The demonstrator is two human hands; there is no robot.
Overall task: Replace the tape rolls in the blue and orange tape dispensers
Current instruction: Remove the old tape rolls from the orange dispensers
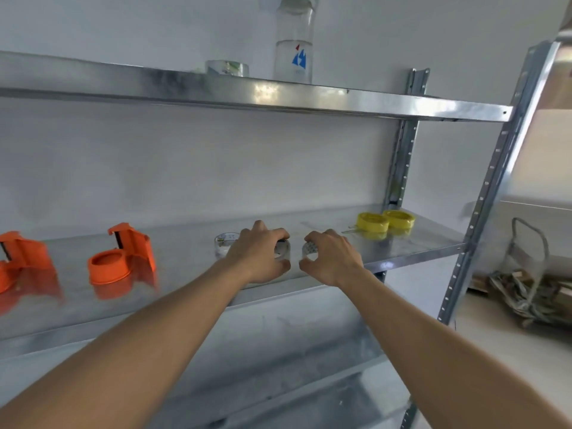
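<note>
Two orange tape dispensers stand on the metal shelf (185,243): one (123,258) left of centre with an empty hub, another (21,261) cut off by the left edge. My left hand (260,255) curls over a clear tape roll (283,250) at mid shelf. Behind it lies a second clear roll (224,243). My right hand (332,258) pinches a third clear roll (309,250) between thumb and fingers. No blue dispenser is in view.
Two yellow tape rolls (385,221) lie at the shelf's right end. The upper shelf (278,94) carries a clear bottle (294,41) and another clear roll (227,68). A cart with scrap paper (526,283) stands on the floor to the right.
</note>
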